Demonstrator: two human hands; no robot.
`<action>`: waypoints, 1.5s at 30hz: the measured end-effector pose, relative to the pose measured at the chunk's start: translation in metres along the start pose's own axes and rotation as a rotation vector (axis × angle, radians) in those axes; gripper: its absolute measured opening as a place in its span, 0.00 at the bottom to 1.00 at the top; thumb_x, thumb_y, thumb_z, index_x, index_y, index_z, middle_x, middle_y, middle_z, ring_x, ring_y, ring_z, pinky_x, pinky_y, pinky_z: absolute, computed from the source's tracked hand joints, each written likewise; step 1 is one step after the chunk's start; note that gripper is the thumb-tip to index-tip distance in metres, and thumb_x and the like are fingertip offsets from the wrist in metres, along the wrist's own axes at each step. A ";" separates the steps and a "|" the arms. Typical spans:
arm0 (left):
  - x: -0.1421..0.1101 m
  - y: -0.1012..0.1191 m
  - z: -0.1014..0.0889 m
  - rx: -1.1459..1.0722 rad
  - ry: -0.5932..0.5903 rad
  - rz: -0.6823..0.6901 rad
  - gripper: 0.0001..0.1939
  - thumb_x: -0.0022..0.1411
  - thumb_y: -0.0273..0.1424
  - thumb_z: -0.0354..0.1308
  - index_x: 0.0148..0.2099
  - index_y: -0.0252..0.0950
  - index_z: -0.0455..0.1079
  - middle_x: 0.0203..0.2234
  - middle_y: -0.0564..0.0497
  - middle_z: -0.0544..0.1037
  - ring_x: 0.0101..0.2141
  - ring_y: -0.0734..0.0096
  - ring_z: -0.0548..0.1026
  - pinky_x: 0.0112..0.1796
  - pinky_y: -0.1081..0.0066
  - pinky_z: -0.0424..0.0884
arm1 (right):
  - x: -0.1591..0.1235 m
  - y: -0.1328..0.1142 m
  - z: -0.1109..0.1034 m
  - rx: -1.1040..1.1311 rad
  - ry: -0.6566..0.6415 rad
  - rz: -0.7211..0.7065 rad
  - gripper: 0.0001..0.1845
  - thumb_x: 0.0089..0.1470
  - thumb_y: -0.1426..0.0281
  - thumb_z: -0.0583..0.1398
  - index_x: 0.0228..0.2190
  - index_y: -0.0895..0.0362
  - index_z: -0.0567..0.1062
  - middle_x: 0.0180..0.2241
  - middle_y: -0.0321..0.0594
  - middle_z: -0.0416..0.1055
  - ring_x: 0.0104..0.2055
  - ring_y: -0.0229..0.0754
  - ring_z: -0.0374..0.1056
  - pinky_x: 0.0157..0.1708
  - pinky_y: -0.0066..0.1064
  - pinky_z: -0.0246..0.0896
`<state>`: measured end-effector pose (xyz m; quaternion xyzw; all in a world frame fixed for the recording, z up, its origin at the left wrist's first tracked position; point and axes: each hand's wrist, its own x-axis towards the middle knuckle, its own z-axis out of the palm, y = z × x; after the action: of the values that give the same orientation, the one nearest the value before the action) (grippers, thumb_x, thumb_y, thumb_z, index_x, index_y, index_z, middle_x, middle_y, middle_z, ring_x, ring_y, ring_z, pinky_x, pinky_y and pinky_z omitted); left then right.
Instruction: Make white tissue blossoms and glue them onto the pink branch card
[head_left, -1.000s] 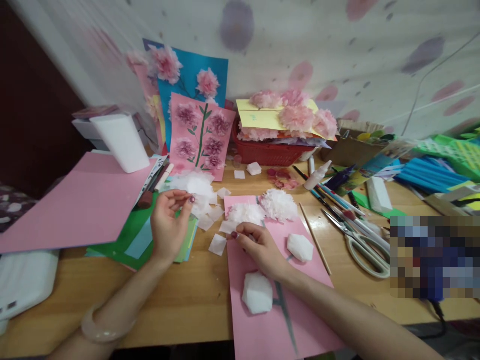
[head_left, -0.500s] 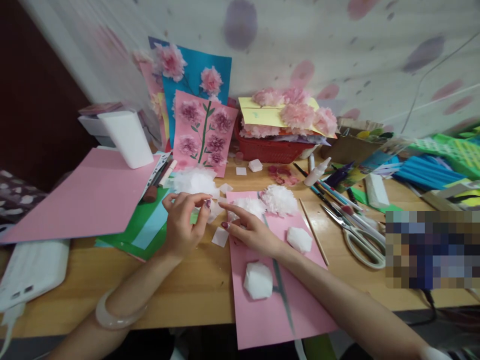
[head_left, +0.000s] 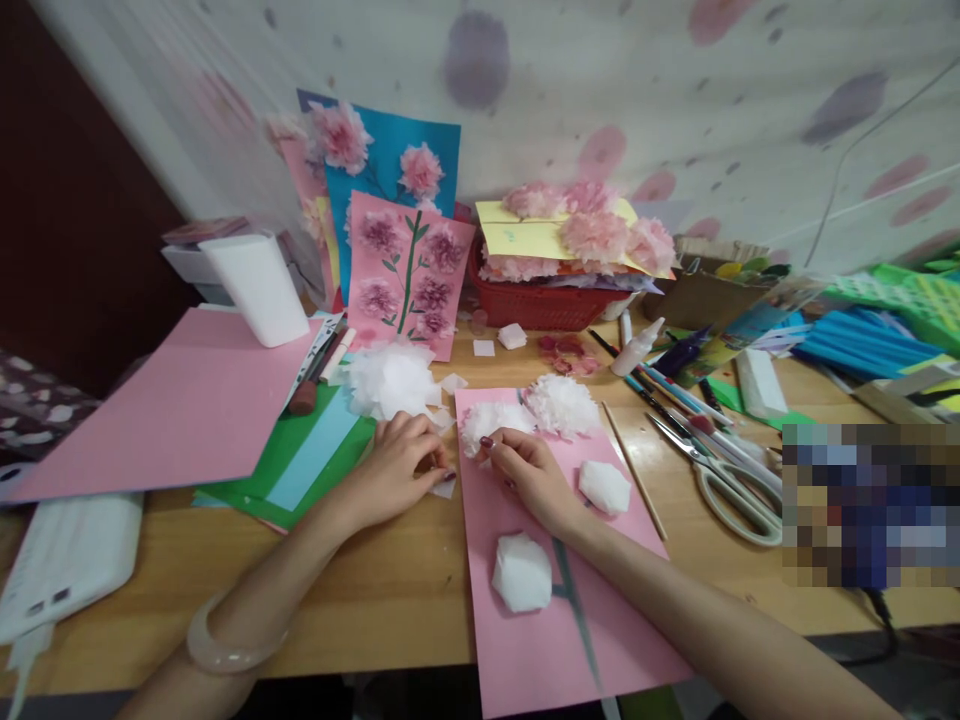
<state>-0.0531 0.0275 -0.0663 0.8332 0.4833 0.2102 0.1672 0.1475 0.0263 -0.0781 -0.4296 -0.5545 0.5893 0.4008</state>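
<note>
My left hand (head_left: 409, 460) is low over the wood with its fingers curled. Its thumb and fingertips meet at a small white paper square (head_left: 445, 488), which the hand partly covers. Over the upper left of the pink card (head_left: 517, 660), my right hand (head_left: 529, 475) has its fingers bent into a pinch; what they hold, if anything, is hidden. Just beyond them is a fluffy white paper flower (head_left: 491, 420), with a fuller flower (head_left: 562, 405) beside it. Two folded white paper pads (head_left: 523, 572) lie lower on the card, by a painted grey-green stem (head_left: 576, 610).
Loose white tissue paper (head_left: 394, 380) is heaped behind my left hand. Scissors (head_left: 739, 490), a thin wooden stick (head_left: 637, 475) and a glue bottle (head_left: 637, 347) lie to the right. A red basket (head_left: 536, 305) and finished flower cards (head_left: 409, 270) stand at the back.
My left hand has moved down and right from above the table to the paper square. My right hand has drawn back slightly to the right, its stretched fingers now curled.
</note>
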 end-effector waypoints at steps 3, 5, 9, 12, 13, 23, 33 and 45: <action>0.003 0.006 -0.003 -0.209 0.069 -0.031 0.04 0.60 0.29 0.56 0.32 0.40 0.68 0.30 0.53 0.76 0.36 0.66 0.72 0.40 0.65 0.68 | -0.001 0.000 0.001 0.012 -0.007 -0.002 0.15 0.56 0.58 0.57 0.28 0.57 0.71 0.18 0.28 0.53 0.20 0.33 0.46 0.20 0.28 0.38; 0.003 0.011 -0.003 -0.416 0.097 -0.081 0.03 0.59 0.30 0.57 0.33 0.40 0.67 0.28 0.54 0.76 0.32 0.70 0.74 0.36 0.69 0.71 | -0.003 0.000 0.002 0.046 -0.034 0.008 0.14 0.56 0.58 0.57 0.32 0.57 0.70 0.18 0.27 0.52 0.20 0.33 0.45 0.20 0.28 0.39; 0.001 0.016 0.004 -0.702 0.144 -0.129 0.07 0.54 0.28 0.61 0.37 0.39 0.68 0.32 0.53 0.77 0.34 0.70 0.77 0.37 0.70 0.75 | -0.004 0.001 0.003 0.066 -0.094 0.007 0.16 0.57 0.56 0.57 0.31 0.57 0.68 0.18 0.27 0.52 0.20 0.33 0.45 0.21 0.28 0.40; -0.001 0.014 0.010 -0.722 0.168 -0.141 0.09 0.53 0.27 0.61 0.39 0.40 0.70 0.34 0.51 0.78 0.36 0.69 0.77 0.38 0.68 0.75 | -0.005 0.003 0.003 0.073 -0.112 -0.008 0.19 0.59 0.56 0.54 0.24 0.56 0.63 0.18 0.28 0.52 0.20 0.33 0.45 0.21 0.28 0.41; -0.001 0.013 0.010 -0.713 0.175 -0.146 0.10 0.53 0.27 0.61 0.40 0.39 0.70 0.33 0.51 0.78 0.36 0.69 0.77 0.38 0.68 0.75 | -0.005 0.003 0.003 0.076 -0.119 -0.011 0.19 0.60 0.57 0.53 0.23 0.55 0.61 0.17 0.28 0.52 0.20 0.33 0.46 0.22 0.29 0.42; 0.000 0.018 0.007 -0.684 0.185 -0.125 0.11 0.52 0.27 0.64 0.39 0.40 0.71 0.30 0.54 0.78 0.33 0.71 0.77 0.36 0.71 0.75 | -0.007 0.003 0.000 0.001 -0.161 -0.012 0.12 0.55 0.62 0.57 0.25 0.57 0.67 0.20 0.29 0.55 0.22 0.33 0.46 0.23 0.28 0.41; 0.001 0.017 0.001 -0.527 0.199 0.013 0.06 0.54 0.23 0.62 0.28 0.39 0.74 0.27 0.54 0.79 0.31 0.71 0.77 0.36 0.71 0.73 | -0.007 0.001 0.002 -0.034 -0.084 -0.034 0.16 0.56 0.57 0.59 0.28 0.58 0.70 0.22 0.30 0.58 0.24 0.34 0.50 0.25 0.28 0.44; -0.005 0.023 0.003 -0.440 0.352 0.188 0.18 0.56 0.19 0.54 0.46 0.39 0.76 0.39 0.48 0.79 0.42 0.68 0.77 0.44 0.68 0.74 | -0.005 0.003 0.002 0.136 -0.048 0.020 0.15 0.54 0.58 0.60 0.29 0.58 0.69 0.19 0.27 0.55 0.20 0.32 0.47 0.21 0.27 0.40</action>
<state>-0.0368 0.0122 -0.0585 0.7688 0.3685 0.4657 0.2373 0.1468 0.0210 -0.0810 -0.3926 -0.5184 0.6397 0.4098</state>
